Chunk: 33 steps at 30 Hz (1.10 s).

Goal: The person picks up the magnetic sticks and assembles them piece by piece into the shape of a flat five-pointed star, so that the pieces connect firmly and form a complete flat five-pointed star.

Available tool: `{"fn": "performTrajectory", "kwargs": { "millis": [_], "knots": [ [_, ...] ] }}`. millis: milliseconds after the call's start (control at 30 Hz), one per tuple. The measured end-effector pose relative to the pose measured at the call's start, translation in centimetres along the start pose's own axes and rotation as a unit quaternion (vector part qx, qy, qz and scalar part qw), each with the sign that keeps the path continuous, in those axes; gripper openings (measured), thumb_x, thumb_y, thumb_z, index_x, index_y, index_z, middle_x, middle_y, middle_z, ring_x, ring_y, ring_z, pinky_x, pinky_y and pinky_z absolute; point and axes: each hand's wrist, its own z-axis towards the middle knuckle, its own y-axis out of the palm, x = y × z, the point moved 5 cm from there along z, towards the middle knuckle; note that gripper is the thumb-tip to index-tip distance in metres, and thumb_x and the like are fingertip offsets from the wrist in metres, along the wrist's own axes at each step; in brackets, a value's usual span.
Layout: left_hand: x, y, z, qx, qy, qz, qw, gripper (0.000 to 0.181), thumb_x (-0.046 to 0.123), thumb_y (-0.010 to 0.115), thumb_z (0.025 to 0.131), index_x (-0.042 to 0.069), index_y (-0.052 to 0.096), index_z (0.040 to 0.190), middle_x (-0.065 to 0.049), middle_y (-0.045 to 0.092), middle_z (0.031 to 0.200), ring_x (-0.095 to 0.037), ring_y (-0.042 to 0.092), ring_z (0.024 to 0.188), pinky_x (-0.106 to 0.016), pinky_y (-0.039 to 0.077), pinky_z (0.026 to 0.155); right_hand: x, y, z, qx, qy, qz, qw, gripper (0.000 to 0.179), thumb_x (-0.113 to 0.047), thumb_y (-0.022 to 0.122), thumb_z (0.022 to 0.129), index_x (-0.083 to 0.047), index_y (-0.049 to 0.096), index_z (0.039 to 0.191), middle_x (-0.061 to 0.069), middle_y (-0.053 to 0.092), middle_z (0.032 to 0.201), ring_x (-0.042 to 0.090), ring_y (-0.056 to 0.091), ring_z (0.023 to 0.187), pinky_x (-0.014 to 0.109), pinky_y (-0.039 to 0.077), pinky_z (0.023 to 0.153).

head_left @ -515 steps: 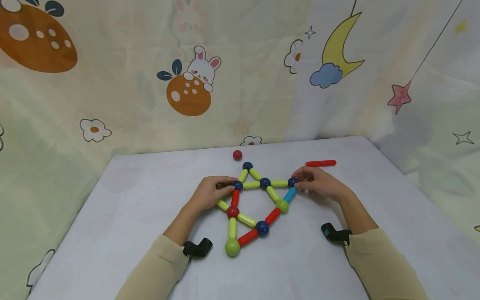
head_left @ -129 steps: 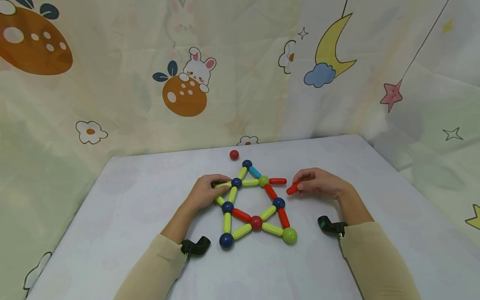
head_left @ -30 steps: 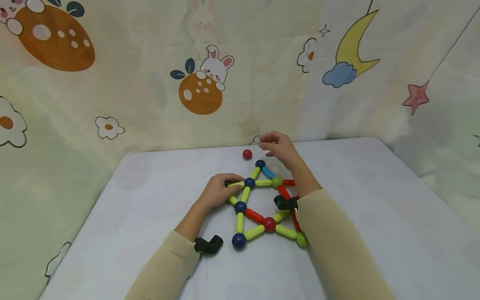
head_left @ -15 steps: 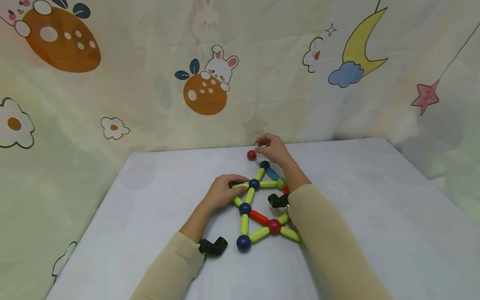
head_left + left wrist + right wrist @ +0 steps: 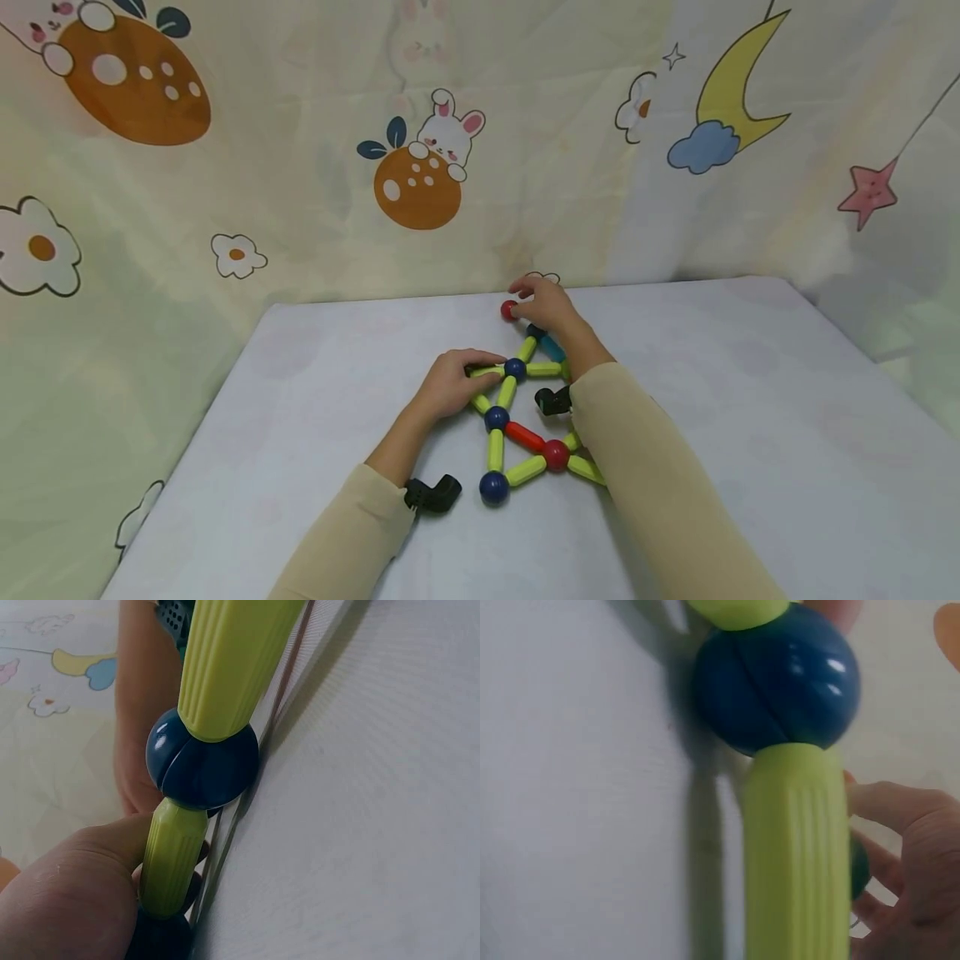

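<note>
A flat toy frame of magnetic balls and sticks lies on the table. My left hand (image 5: 450,383) holds its left corner, thumb and fingers on either side of a yellow-green magnetic stick (image 5: 489,372) beside a blue ball (image 5: 514,368). In the left wrist view, another yellow-green stick (image 5: 174,859) overlaps that hand. At the back, my right hand (image 5: 549,307) reaches over a loose red ball (image 5: 507,310), thumb right at its side and fingers arched above it. The right sleeve hides the frame's right side. In the right wrist view, a stick (image 5: 799,855) partly covers the right hand.
The white table (image 5: 337,417) ends at the back against a printed cloth (image 5: 300,208). A dark blue ball (image 5: 536,331) forms the frame's far tip, just under the right hand. Another red ball (image 5: 556,455) sits in the frame's near part.
The right hand, which held a red stick 4.3 seconds ago, has crossed to the back and come down to the loose red ball. Before that, the frame was rearranged. The left hand keeps its hold.
</note>
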Motion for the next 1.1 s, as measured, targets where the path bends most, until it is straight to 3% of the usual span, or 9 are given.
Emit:
{"fn": "performTrajectory", "kwargs": {
  "millis": [133,333,700,1100],
  "knots": [
    [0.0,0.0,0.0,0.003,0.001,0.001,1.0000,0.028,0.029,0.071,0.097,0.022,0.077,0.124,0.002,0.075,0.126,-0.024,0.063,0.125,-0.047,0.048,0.110,0.0,0.7,0.1,-0.027,0.001,-0.033,0.9991,0.042,-0.015,0.071,0.094,-0.013,0.063,0.136,0.017,0.063,0.137,0.035,0.058,0.124,0.050,0.049,0.107],
    [0.0,0.0,0.1,0.000,0.002,0.005,1.0000,0.028,0.029,0.072,0.097,0.022,0.077,0.124,0.001,0.075,0.126,-0.024,0.063,0.125,-0.046,0.049,0.109,-0.1,0.9,0.1,-0.027,0.000,-0.068,0.9973,0.042,-0.019,0.071,0.095,-0.015,0.062,0.135,0.015,0.066,0.133,0.034,0.059,0.120,0.050,0.048,0.106],
    [-0.1,0.2,0.1,0.005,-0.002,0.005,1.0000,0.028,0.030,0.072,0.097,0.024,0.077,0.123,0.003,0.074,0.126,-0.024,0.062,0.126,-0.048,0.047,0.111,0.4,-0.9,-0.6,0.029,-0.003,0.043,0.9987,0.040,-0.020,0.069,0.098,-0.012,0.061,0.137,0.017,0.064,0.134,0.035,0.059,0.124,0.048,0.051,0.106],
    [0.1,0.2,0.0,0.009,-0.002,0.003,0.9999,0.026,0.028,0.073,0.096,0.023,0.078,0.121,0.002,0.074,0.126,-0.024,0.063,0.124,-0.048,0.048,0.109,-0.8,-2.8,-2.4,0.021,-0.013,0.102,0.9945,0.044,-0.024,0.068,0.100,-0.013,0.057,0.141,0.016,0.063,0.138,0.033,0.059,0.128,0.047,0.052,0.107]
  ]
}}
